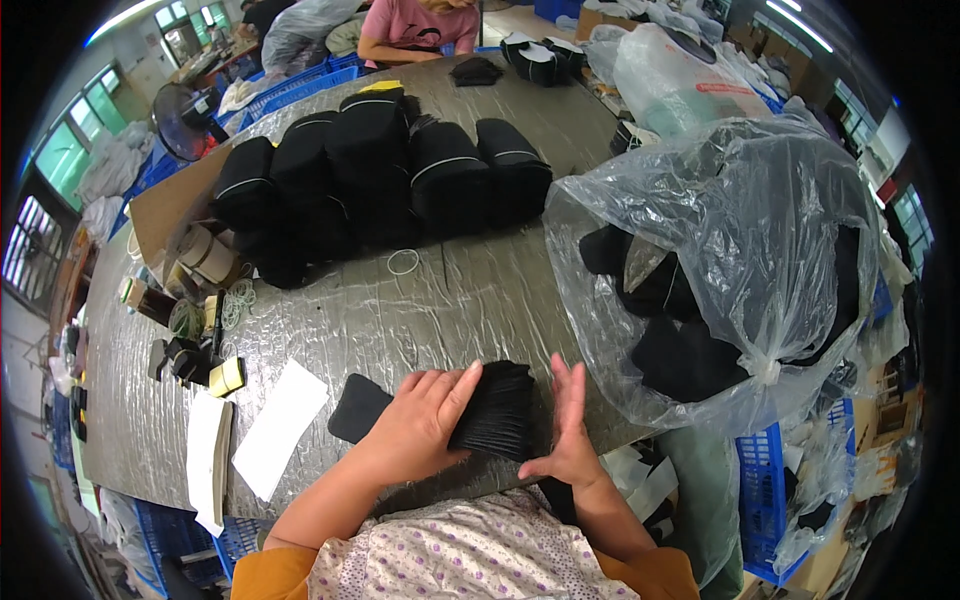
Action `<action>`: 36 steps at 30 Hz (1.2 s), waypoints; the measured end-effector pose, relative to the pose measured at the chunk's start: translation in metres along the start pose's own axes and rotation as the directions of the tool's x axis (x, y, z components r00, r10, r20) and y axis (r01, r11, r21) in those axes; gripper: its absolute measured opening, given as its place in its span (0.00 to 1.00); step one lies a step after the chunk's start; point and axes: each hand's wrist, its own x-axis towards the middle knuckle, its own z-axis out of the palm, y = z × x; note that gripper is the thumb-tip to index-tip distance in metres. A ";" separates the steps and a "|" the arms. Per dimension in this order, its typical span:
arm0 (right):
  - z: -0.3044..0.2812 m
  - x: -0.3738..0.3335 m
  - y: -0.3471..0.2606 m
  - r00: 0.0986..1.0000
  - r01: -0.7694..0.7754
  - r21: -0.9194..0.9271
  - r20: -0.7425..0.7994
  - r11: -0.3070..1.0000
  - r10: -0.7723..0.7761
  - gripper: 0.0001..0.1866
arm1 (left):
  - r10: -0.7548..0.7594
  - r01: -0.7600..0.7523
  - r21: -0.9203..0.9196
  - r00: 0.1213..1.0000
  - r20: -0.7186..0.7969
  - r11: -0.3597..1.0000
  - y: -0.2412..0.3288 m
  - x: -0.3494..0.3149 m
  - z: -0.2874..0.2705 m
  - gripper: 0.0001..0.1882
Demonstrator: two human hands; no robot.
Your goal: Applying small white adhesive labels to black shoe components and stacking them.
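A fanned stack of black fabric pieces [497, 410] stands on the table in front of me. My left hand [425, 415] grips it from the left, thumb along the near side of the fingers. To the right of the stack my right hand [572, 435] is open, fingers stretched upward and thumb tip by the stack's lower right corner. A single flat black piece [360, 408] lies left of my left hand, partly under it. Farther off, tall bundles of black pieces [370, 165] tied with pale bands stand in a row.
White paper strips [280, 430] lie at left, near a yellow-and-black roll [227, 376] and loose rubber bands [238, 300]. A clear plastic bag [720, 250] of black pieces covers the right side. One band [403, 262] lies mid-table. A person in pink [420, 30] sits across.
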 end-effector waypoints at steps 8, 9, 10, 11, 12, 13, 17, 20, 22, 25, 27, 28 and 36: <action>0.001 0.011 0.011 0.937 0.087 -0.119 0.346 0.989 -0.041 0.76 | -0.036 0.022 0.117 0.992 0.118 0.993 0.008 0.004 0.006 0.63; 0.004 0.012 0.011 0.932 0.129 -0.144 0.355 0.981 -0.071 0.75 | -0.036 0.020 0.114 0.990 0.140 0.993 0.008 0.005 0.007 0.63; 0.006 0.013 0.011 0.926 0.170 -0.169 0.363 0.971 -0.099 0.75 | -0.033 0.015 0.110 0.986 0.162 0.994 0.008 0.005 0.008 0.63; 0.008 0.014 0.014 0.926 0.170 -0.165 0.363 0.972 -0.101 0.75 | -0.037 0.018 0.112 0.986 0.165 0.994 0.008 0.006 0.008 0.63; 0.010 0.014 0.017 0.932 0.170 -0.168 0.348 0.971 -0.103 0.74 | -0.050 0.032 0.122 0.987 0.153 0.992 0.009 0.007 0.007 0.63; 0.012 0.015 0.019 0.937 0.169 -0.172 0.332 0.970 -0.104 0.74 | -0.063 0.045 0.131 0.988 0.141 0.990 0.010 0.007 0.007 0.62; 0.014 0.016 0.018 0.956 0.047 -0.070 0.294 0.996 -0.025 0.74 | -0.044 0.032 0.153 0.996 0.076 0.988 0.013 0.009 0.008 0.61; 0.017 0.019 0.017 0.957 0.103 -0.184 0.287 0.978 -0.047 0.74 | -0.055 0.035 0.133 0.987 0.149 0.991 0.014 0.013 0.013 0.61; 0.016 0.022 0.014 0.967 0.136 -0.316 0.249 0.939 -0.056 0.74 | -0.055 0.025 0.195 0.987 0.151 0.980 0.012 0.014 0.013 0.60; 0.014 0.021 0.013 0.975 0.063 -0.158 0.222 0.985 -0.027 0.72 | -0.069 0.059 0.133 0.995 0.076 0.989 0.007 0.009 0.006 0.59; 0.014 0.021 0.012 0.979 0.002 -0.139 0.203 0.990 0.026 0.71 | -0.070 0.051 0.141 0.989 0.130 0.989 0.000 0.010 0.008 0.60; 0.015 0.025 0.007 0.979 -0.058 -0.117 0.186 0.991 0.079 0.71 | -0.071 0.044 0.149 0.980 0.183 0.988 -0.004 0.011 0.007 0.60; 0.015 0.048 -0.044 0.627 -0.751 0.510 0.350 0.420 0.696 0.60 | -0.086 0.293 -0.363 0.867 0.491 0.884 -0.028 0.037 -0.047 0.54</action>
